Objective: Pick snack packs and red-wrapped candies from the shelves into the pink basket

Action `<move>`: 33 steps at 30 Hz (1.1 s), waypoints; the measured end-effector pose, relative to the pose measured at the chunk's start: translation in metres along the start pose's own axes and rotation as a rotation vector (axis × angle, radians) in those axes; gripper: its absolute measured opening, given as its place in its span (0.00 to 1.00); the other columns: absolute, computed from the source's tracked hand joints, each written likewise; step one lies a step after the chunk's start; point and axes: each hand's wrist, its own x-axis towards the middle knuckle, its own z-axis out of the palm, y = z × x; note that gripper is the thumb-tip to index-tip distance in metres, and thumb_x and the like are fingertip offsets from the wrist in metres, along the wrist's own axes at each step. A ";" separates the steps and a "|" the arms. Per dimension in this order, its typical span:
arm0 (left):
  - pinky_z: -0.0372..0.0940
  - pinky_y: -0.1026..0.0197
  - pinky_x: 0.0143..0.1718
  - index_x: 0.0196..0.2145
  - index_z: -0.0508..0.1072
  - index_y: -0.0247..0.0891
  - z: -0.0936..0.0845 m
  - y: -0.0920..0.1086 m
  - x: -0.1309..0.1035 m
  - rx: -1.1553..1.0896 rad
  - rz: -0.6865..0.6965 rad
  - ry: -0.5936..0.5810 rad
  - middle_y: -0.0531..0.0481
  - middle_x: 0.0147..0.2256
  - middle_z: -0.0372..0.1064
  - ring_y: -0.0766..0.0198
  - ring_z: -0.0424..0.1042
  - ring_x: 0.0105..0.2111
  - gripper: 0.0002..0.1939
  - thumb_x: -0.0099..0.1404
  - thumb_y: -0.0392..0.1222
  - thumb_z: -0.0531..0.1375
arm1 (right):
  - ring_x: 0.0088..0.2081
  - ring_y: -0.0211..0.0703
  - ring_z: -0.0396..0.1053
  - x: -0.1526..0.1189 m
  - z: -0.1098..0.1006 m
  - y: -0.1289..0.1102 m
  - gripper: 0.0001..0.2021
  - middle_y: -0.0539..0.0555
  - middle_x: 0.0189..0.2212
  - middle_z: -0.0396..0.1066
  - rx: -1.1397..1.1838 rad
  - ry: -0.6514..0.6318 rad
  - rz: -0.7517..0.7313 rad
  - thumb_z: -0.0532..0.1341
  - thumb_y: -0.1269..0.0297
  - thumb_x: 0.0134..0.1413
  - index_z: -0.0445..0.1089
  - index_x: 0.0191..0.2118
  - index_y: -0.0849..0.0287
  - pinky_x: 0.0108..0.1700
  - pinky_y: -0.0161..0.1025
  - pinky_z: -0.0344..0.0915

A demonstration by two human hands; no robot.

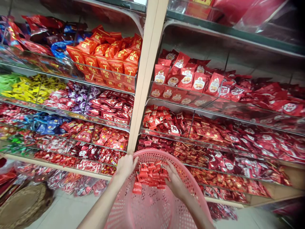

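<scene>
A pink perforated plastic basket (152,206) is tilted against the lower shelves, its opening toward me. Small red candy packets (151,174) lie bunched inside its upper part. My left hand (125,166) grips the basket's rim at the upper left, fingers closed around it. Inside the basket, my right hand (175,181) is at the right edge of the packets, its fingers spread and slightly curved. I make out no packet held in it.
Shelves of wrapped sweets behind clear fronts fill both sides of a pale wooden post (147,63). A woven round basket (23,206) stands at the lower left. Bagged sweets (78,183) lie below the left shelves, above a tiled floor (64,211).
</scene>
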 end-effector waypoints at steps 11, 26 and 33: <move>0.57 0.53 0.39 0.38 0.66 0.35 -0.004 0.025 -0.022 0.042 0.236 0.397 0.43 0.38 0.62 0.54 0.61 0.39 0.13 0.67 0.40 0.44 | 0.58 0.50 0.54 -0.001 0.008 -0.002 0.25 0.60 0.54 0.57 0.046 0.151 0.132 0.56 0.70 0.46 0.61 0.53 0.59 0.58 0.46 0.53; 0.47 0.47 0.57 0.42 0.69 0.33 0.077 0.072 -0.011 0.153 0.809 0.261 0.44 0.48 0.65 0.55 0.56 0.55 0.11 0.65 0.32 0.50 | 0.49 0.54 0.67 0.004 0.029 0.014 0.26 0.63 0.47 0.69 0.655 0.246 0.350 0.60 0.51 0.43 0.62 0.47 0.60 0.47 0.50 0.67; 0.47 0.47 0.57 0.41 0.71 0.29 0.080 0.073 -0.011 0.248 0.989 0.383 0.43 0.44 0.67 0.54 0.59 0.52 0.10 0.64 0.34 0.53 | 0.52 0.50 0.65 0.005 0.034 0.012 0.24 0.61 0.49 0.68 0.726 0.247 0.311 0.58 0.55 0.44 0.61 0.49 0.59 0.51 0.47 0.64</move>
